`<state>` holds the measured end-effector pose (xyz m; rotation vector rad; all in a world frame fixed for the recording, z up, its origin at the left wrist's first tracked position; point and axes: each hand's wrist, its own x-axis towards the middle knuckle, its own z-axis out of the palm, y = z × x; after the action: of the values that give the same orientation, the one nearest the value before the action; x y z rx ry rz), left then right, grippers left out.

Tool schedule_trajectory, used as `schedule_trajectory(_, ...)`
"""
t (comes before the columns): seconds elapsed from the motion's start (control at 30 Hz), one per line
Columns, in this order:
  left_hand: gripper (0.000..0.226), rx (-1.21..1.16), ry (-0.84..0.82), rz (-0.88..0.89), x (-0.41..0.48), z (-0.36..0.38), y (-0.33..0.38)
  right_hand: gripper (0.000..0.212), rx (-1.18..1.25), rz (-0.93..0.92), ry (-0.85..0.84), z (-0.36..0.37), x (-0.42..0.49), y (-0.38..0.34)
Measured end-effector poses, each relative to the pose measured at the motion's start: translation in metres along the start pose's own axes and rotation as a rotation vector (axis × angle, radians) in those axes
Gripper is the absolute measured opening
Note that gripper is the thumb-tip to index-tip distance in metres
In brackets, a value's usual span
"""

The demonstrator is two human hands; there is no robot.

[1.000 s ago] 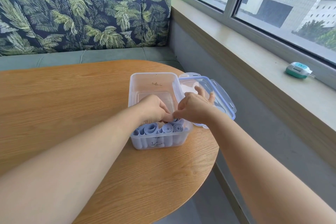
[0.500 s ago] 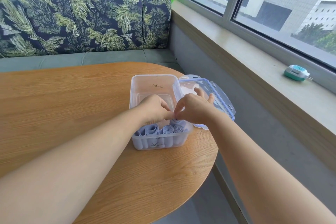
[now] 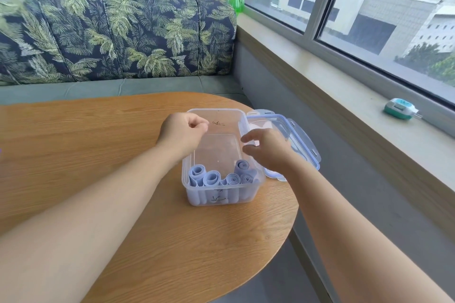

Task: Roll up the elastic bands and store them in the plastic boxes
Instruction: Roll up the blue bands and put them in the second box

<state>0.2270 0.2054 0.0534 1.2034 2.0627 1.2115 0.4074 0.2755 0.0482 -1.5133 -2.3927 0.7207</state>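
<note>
Several rolled bands stand on end, packed against the near wall of the clear box; its far half holds nothing. The left hand is curled in a loose fist over the far left rim and grips nothing visible. The right hand hovers over the right rim, fingers relaxed, empty.

Judgement: this roll is stowed. The next move calls for another band, or for fitting the lid. The lid lies just beside the box at the right edge of the table; the open room is to the left.

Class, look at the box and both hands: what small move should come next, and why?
Probably the right hand takes the lid beside the box: the rolled bands stand inside, it and the left hand hold nothing, and no loose band is in view.
</note>
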Motion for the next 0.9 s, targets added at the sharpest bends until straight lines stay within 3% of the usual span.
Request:
schedule_trajectory(0.13,0.034,-0.064,0.085,-0.162,-0.01,-0.01,-0.016,0.044,0.209,0.068,0.139,0.01,-0.002,0.003)
schedule_trajectory(0.27,0.013,-0.191,-0.097,-0.431,-0.026,-0.01,-0.035,0.016,0.275,0.166,0.207,0.023,0.0,0.009)
schedule_trajectory(0.33,0.022,-0.308,-0.234,-0.525,-0.034,-0.006,-0.038,0.026,0.323,0.194,0.208,0.029,0.001,0.011)
schedule_trajectory(0.47,0.026,-0.385,-0.293,-0.543,-0.043,-0.004,-0.036,0.033,0.362,0.218,0.211,0.033,-0.001,0.009)
schedule_trajectory(0.9,0.015,-0.416,-0.157,-0.566,-0.038,-0.034,-0.048,0.024,0.539,0.227,0.099,0.048,0.016,-0.029)
